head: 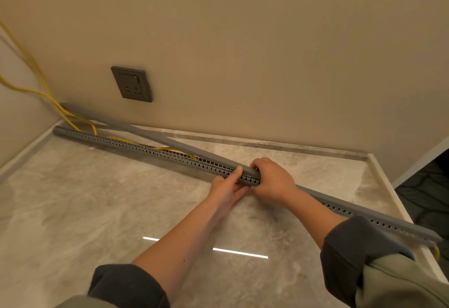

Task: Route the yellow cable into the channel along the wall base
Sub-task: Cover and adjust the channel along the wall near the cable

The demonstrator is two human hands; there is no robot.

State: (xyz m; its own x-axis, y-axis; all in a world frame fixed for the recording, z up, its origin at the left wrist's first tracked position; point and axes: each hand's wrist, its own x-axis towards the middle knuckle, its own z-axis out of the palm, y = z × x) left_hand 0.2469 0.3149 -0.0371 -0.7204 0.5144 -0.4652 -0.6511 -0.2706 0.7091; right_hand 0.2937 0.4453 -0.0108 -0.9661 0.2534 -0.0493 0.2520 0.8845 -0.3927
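Observation:
A long grey slotted channel [136, 148] lies on the marble floor, running from the left corner to the lower right. Its grey cover strip [150, 134] sits closed on the right half and lifts away towards the wall on the left. The yellow cable [60, 108] drops from the upper left into the open part of the channel; a short yellow end [436, 252] shows at the right end. My left hand [224, 187] grips the channel from below and in front. My right hand [272, 177] presses down on the cover where it meets the channel.
A dark wall socket [132, 84] sits on the beige wall above the channel's left part. A pale stone border [267, 141] runs along the wall base. Dark patterned flooring [427, 193] lies beyond the floor's right edge.

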